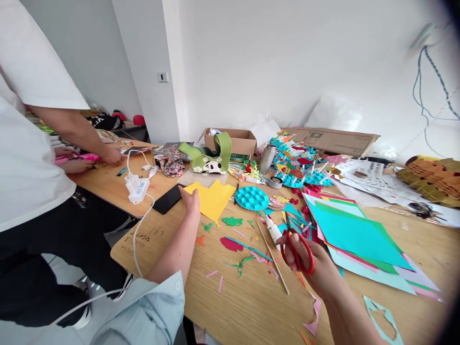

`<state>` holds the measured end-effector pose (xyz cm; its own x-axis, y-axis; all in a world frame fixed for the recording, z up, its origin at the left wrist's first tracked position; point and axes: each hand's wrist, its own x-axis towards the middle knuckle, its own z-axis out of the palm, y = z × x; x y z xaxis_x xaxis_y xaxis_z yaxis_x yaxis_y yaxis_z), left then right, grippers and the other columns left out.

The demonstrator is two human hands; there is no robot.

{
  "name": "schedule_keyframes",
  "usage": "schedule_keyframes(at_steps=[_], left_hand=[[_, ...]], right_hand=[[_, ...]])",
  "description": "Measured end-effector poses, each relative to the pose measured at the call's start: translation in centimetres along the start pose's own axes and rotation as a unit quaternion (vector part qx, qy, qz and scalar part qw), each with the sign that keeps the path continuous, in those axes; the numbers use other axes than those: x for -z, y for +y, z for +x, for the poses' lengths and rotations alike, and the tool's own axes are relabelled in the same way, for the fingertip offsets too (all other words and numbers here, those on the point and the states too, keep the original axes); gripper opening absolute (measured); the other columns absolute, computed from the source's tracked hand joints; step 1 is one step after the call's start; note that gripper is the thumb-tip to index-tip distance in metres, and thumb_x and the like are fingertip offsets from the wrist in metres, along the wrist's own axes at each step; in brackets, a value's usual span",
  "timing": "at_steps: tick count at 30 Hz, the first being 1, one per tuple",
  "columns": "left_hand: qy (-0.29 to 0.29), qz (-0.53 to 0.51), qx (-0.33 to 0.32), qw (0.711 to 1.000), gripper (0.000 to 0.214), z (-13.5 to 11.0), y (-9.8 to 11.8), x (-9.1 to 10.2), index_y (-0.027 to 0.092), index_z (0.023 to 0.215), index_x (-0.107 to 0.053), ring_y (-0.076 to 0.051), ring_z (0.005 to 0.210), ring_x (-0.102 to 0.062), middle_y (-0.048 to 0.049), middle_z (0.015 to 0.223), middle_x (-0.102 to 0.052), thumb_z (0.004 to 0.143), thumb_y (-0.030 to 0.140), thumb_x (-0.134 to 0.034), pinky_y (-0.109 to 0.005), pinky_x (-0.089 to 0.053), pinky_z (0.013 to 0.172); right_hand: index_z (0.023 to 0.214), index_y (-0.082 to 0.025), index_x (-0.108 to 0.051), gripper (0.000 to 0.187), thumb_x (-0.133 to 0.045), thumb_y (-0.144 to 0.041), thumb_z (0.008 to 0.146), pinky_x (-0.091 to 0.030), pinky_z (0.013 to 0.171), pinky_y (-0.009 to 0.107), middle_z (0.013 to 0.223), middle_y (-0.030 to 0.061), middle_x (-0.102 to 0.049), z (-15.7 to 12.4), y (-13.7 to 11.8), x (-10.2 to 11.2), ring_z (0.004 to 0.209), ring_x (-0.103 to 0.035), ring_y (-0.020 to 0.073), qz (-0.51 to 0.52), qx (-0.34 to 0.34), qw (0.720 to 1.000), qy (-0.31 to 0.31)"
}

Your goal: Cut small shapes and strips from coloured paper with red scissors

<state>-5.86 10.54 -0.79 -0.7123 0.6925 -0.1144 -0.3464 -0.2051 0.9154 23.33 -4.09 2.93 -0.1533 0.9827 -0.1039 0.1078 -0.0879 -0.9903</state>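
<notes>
1. Your right hand: closed around red-handled scissors, fingers through the loops, blades pointing up and left. No paper visible between the blades.
2. Your left hand: fingertips on the near edge of a yellow paper sheet, which lies flat on the wooden table. Pinching or just resting, cannot tell.
3. Done, by the look of it: the yellow paper sheet has an irregular, cut-looking outline. Red, green and pink paper scraps lie between your hands.
4. Left, by the look of it: a stack of coloured paper just right of your right hand appears mostly uncut.
5. Also nearby: a glue bottle, a wooden skewer, and a teal folded-paper disc beyond your left hand.
6. Far left: a co-worker's hand is at the table's other section.
</notes>
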Motion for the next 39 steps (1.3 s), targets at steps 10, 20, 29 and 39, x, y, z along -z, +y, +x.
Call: schedule_keyframes(at_steps=[10,20,29,39], left_hand=[[-0.335,0.143,-0.052,0.930,0.021,-10.6,2.6,-1.2,0.016,0.095,-0.066,-0.025,0.110,-0.052,-0.0119,0.112,-0.062,0.075,0.018,-0.060,-0.034,-0.033,0.098],[-0.575,-0.005,0.231,0.784,0.031,-18.2,0.2,1.0,0.010,0.077,-0.066,-0.009,0.049,-0.047,-0.0004,0.053,-0.055,0.073,0.041,-0.066,-0.024,-0.035,0.055],[-0.548,-0.066,0.269,0.789,0.024,-17.3,-0.8,1.2,0.011,0.077,-0.069,-0.010,0.044,-0.050,-0.0031,0.064,-0.061,0.073,0.035,-0.068,-0.026,-0.037,0.049],[-0.352,-0.087,0.262,0.894,0.021,-14.5,-1.0,1.0,0.013,0.072,-0.071,-0.013,0.071,-0.062,-0.0057,0.076,-0.069,0.059,0.026,-0.079,-0.027,-0.046,0.073]], right_hand=[[0.091,-0.016,-0.057,0.050,-0.038,-0.061,0.084,-0.029,0.044,0.024,0.049,-0.0045,-0.043,-0.8,-0.3,-0.8,0.039,-0.035,0.0083,0.110,0.008,0.985,-0.131],[0.091,-0.014,-0.059,0.048,-0.042,-0.058,0.085,-0.031,0.042,0.021,0.050,-0.0027,-0.051,-0.9,0.8,-1.2,0.040,-0.043,0.0080,0.095,-0.013,0.971,-0.219],[0.092,-0.017,-0.061,0.048,-0.040,-0.059,0.085,-0.034,0.041,0.020,0.057,-0.0001,-0.058,-0.8,0.9,-1.6,0.045,-0.053,0.0095,0.089,-0.056,0.971,-0.214],[0.093,-0.018,-0.059,0.048,-0.035,-0.059,0.087,-0.046,0.054,0.025,0.081,0.0072,-0.064,-0.8,0.0,-1.3,0.073,-0.061,0.0167,-0.003,-0.059,0.966,-0.252]])
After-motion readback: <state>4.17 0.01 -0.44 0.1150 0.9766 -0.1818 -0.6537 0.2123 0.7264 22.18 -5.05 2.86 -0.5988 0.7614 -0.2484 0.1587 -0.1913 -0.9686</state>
